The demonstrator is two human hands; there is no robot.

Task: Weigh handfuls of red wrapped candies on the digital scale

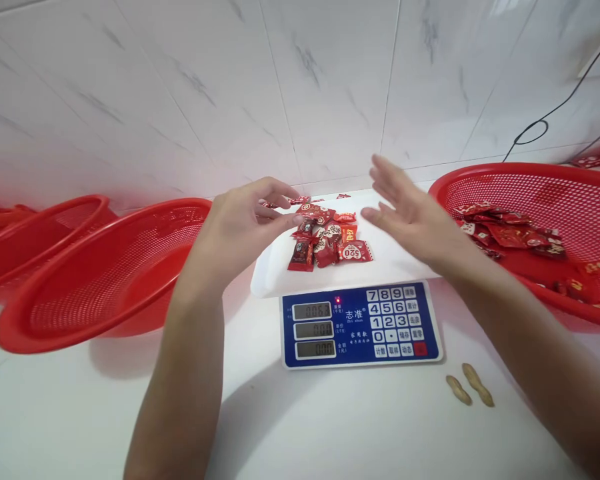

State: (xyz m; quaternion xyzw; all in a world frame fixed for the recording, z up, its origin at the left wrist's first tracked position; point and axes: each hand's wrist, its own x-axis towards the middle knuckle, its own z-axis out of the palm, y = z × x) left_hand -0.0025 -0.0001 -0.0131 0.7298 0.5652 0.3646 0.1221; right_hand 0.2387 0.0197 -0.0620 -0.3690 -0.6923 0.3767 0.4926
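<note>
Several wrapped candies in red and dark wrappers lie in a small heap on the white pan of a digital scale. My left hand curves over the left side of the heap, fingers apart, thumb at a dark wrapped candy; whether it touches cannot be told. On the other side my right hand hovers above the pan's right part, fingers stretched and slightly blurred, holding nothing. The weight display is lit and seems to read 0.063.
A red basket at the right holds more wrapped candies. Tilted red baskets stand at the left. Two peanuts lie in front of the scale. A tiled wall rises behind; a black cable hangs at the right.
</note>
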